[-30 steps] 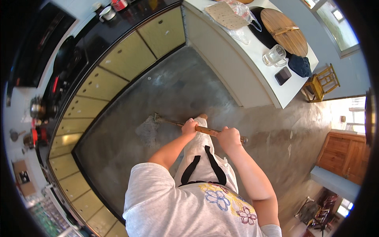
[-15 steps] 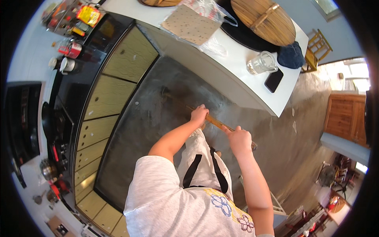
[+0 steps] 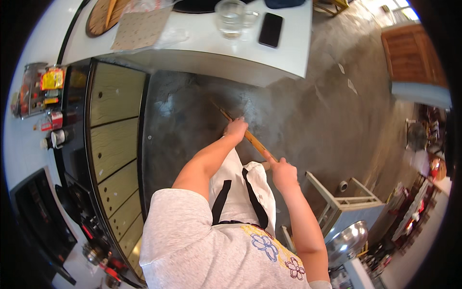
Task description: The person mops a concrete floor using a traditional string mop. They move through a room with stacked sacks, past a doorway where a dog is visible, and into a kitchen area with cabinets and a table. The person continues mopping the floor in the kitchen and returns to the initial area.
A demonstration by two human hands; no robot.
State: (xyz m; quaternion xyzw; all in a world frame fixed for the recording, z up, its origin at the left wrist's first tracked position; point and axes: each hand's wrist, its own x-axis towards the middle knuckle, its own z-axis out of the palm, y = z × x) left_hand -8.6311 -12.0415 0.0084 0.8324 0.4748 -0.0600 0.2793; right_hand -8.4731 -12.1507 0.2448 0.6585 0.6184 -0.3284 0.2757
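Observation:
A long, slim wooden pole (image 3: 256, 143) slants across in front of my body, above the dark grey floor (image 3: 187, 113). My left hand (image 3: 236, 129) is closed around it toward its far left part. Lower down and to the right, my right hand (image 3: 284, 174) grips the pole near its upper end, with a finger lying along the wood. The far end of the pole is thin and dark against the floor, and I cannot make out what is fixed to it.
Ahead stands a white counter (image 3: 293, 58) bearing a glass pitcher (image 3: 230, 21) and a black phone (image 3: 271, 30). Pale green cabinets (image 3: 113, 106) line the left. To my right are a white-legged frame (image 3: 358, 200) and a shiny metal bowl (image 3: 347, 239). A wooden cabinet (image 3: 414, 53) stands far right.
My view has turned right, so the counter sits farther up and left, and the metal bowl has come into sight. Both hands keep their hold on the pole, which slants more steeply.

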